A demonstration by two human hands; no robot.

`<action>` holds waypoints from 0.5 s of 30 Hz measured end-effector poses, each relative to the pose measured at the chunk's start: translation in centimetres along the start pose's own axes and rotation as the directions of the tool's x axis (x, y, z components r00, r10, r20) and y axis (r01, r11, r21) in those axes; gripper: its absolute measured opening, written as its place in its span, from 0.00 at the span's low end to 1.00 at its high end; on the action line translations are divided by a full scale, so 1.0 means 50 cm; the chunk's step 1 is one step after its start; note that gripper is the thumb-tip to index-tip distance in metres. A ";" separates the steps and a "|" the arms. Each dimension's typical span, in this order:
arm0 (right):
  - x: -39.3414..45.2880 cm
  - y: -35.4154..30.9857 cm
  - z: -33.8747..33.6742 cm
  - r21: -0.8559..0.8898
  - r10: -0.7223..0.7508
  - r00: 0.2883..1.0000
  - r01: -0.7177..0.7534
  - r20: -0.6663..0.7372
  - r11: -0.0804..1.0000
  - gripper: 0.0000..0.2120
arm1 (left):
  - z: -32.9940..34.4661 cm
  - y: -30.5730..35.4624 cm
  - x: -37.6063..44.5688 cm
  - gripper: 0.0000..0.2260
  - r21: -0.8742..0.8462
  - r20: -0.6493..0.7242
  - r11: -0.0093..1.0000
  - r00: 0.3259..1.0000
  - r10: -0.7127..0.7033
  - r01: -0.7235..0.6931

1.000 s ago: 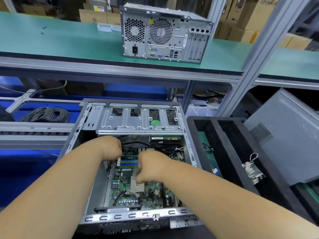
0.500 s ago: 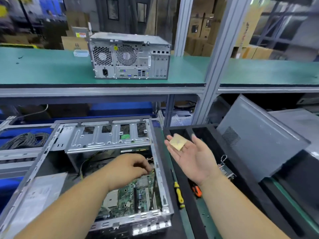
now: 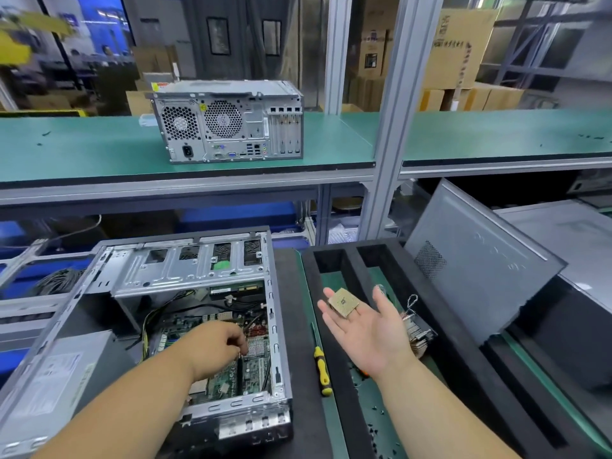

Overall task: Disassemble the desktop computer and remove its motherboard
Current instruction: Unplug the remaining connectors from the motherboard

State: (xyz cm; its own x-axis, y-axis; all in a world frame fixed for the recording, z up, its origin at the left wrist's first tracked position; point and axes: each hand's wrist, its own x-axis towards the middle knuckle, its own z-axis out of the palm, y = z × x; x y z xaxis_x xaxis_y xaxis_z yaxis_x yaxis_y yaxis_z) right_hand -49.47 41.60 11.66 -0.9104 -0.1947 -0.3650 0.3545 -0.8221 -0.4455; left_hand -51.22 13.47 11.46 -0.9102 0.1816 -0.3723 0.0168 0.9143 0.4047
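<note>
The open desktop case [image 3: 274, 326] lies on its side at lower left, and the green motherboard [image 3: 252, 376] sits inside it. My left hand [image 3: 215, 346] reaches into the case over the board with its fingers curled, and its fingertips pinch a thin metal lever. My right hand [image 3: 371, 336] hovers palm up to the right of the case, above the black foam tray [image 3: 344, 256]. A square gold processor chip [image 3: 343, 302] rests on its straight fingers.
A yellow-handled screwdriver [image 3: 321, 369] lies between case and tray. A finned heatsink [image 3: 419, 332] sits in the tray behind my right hand. The grey side panel [image 3: 473, 270] leans at right. A grey power supply [image 3: 59, 385] fills the case's left side. A second computer [image 3: 228, 127] stands on the green shelf.
My right hand lifted the processor chip out of the case and swung right, turning palm up with the chip on its fingers. My left hand stayed inside the case.
</note>
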 end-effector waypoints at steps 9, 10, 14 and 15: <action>0.053 0.043 -0.089 -0.252 0.026 0.940 -0.117 -0.340 0.961 0.13 | 0.006 -0.013 0.007 0.11 0.017 0.090 0.999 0.995 -0.048 0.047; 0.061 0.048 -0.097 -0.245 0.016 0.934 -0.111 -0.358 0.963 0.12 | 0.006 -0.014 0.008 0.11 0.022 0.097 0.998 0.994 -0.053 0.051; 0.092 0.057 -0.119 -0.161 -0.014 0.902 -0.061 -0.432 0.985 0.09 | 0.007 -0.017 0.012 0.12 0.032 0.123 0.997 0.989 -0.080 0.077; 0.099 0.056 -0.124 -0.146 -0.012 0.895 -0.059 -0.445 0.987 0.09 | 0.008 -0.017 0.013 0.12 0.025 0.128 0.996 0.988 -0.086 0.083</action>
State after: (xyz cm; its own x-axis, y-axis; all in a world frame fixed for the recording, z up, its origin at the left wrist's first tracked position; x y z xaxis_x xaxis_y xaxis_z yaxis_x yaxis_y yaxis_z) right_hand -51.65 41.67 3.51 -0.7245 0.0741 -0.6852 0.4350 -0.7220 -0.5380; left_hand -51.64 12.95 10.52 -0.8479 0.1473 -0.5094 -0.0486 0.9350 0.3512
